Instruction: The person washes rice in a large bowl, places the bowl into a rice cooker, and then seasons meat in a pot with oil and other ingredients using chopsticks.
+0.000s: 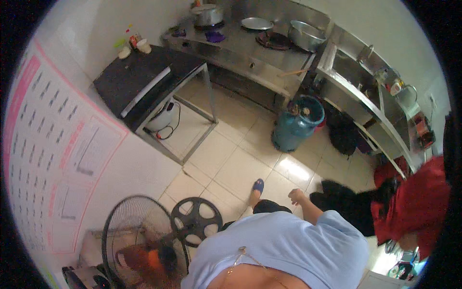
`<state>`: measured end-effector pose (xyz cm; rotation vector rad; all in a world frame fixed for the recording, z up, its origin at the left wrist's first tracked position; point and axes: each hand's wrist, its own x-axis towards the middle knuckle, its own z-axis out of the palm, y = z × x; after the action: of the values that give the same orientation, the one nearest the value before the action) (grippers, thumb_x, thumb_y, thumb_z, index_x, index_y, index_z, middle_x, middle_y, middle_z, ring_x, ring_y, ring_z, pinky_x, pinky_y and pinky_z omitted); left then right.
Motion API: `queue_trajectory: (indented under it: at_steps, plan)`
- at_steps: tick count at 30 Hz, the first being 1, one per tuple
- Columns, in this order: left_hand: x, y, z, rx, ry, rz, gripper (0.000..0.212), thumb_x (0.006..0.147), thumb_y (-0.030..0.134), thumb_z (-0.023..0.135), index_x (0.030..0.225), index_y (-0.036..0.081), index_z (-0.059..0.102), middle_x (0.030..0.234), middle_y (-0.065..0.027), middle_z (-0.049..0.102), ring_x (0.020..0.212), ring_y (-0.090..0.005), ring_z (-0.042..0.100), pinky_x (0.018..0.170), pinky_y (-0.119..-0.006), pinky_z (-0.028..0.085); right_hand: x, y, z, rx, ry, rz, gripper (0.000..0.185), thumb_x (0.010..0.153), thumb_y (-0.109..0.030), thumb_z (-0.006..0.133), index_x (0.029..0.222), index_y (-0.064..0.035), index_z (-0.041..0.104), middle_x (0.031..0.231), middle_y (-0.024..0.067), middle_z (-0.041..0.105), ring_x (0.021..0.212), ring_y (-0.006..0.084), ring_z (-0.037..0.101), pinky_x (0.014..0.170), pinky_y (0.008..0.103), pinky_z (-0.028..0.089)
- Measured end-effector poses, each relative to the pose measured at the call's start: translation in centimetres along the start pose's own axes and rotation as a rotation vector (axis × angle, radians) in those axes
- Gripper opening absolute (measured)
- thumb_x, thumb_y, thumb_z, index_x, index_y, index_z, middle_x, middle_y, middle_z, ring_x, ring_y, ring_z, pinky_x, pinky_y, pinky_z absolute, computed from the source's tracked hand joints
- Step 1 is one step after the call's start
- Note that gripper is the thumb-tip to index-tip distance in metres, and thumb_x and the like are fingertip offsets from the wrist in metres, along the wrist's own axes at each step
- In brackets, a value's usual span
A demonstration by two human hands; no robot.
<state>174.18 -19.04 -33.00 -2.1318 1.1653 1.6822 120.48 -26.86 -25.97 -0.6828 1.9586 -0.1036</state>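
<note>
My right hand (pixel 297 197) hangs low in front of my light blue shirt, above the tiled floor (pixel 234 169). Its fingers look loosely curled and I see nothing in them, but the hand is small and blurred. My left hand is out of view. One blue shoe (pixel 258 185) of mine shows on the tiles ahead. Beyond my right hand stands a blue bin (pixel 288 135) with some refuse at its top.
A standing fan (pixel 139 234) with a round base is close on my left. A black-topped table (pixel 144 77) stands ahead left. The steel stove counter (pixel 231 50) bears a pot (pixel 207 16) and a large basin (pixel 306 36). A steel sink (pixel 350 68) and a person in red (pixel 415 202) are right.
</note>
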Motion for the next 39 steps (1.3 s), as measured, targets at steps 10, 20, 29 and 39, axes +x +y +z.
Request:
queue_trajectory:
  at_steps: [10,20,29,39]
  plan:
    - [6.8,42.2,-15.8,-0.402,0.457,0.696,0.034,0.088,0.018,0.055,0.118,0.003,0.054,0.095,-0.0099,0.06,0.079,-0.0143,0.053,0.074,-0.029,0.044,10.7,-34.5,-12.5,0.128,0.025,-0.755,0.026,0.085,-0.02,0.056,0.1,0.0003,0.061,0.084,0.0091,0.064,0.065,0.0148,0.061,0.057,0.0305,0.049]
    - [16.2,95.0,-35.9,-0.141,0.621,1.42,0.04,0.083,0.026,0.06,0.118,0.007,0.054,0.129,-0.0161,0.043,0.119,-0.0298,0.042,0.097,-0.038,0.036,14.2,-56.0,-20.3,0.161,-0.248,-0.887,0.024,0.088,-0.018,0.054,0.105,-0.0021,0.059,0.081,0.0078,0.063,0.068,0.0138,0.057,0.064,0.0302,0.047]
    - [39.3,121.8,-49.4,0.692,0.863,1.241,0.076,0.075,0.035,0.065,0.14,0.029,0.026,0.142,-0.0155,0.028,0.127,-0.0464,0.025,0.1,-0.053,0.03,19.4,-59.4,-26.9,0.237,0.349,-0.449,0.021,0.087,-0.015,0.057,0.104,-0.004,0.059,0.081,0.0111,0.062,0.071,0.0193,0.061,0.064,0.0302,0.048]
    - [33.9,119.1,-34.1,0.851,0.501,1.485,0.025,0.071,0.031,0.059,0.089,0.013,0.062,0.088,-0.0096,0.059,0.09,-0.0322,0.049,0.077,-0.046,0.037,20.3,-60.0,-27.7,0.474,0.419,-0.249,0.019,0.085,-0.007,0.054,0.103,-0.0018,0.059,0.087,0.0135,0.062,0.074,0.023,0.063,0.066,0.0323,0.05]
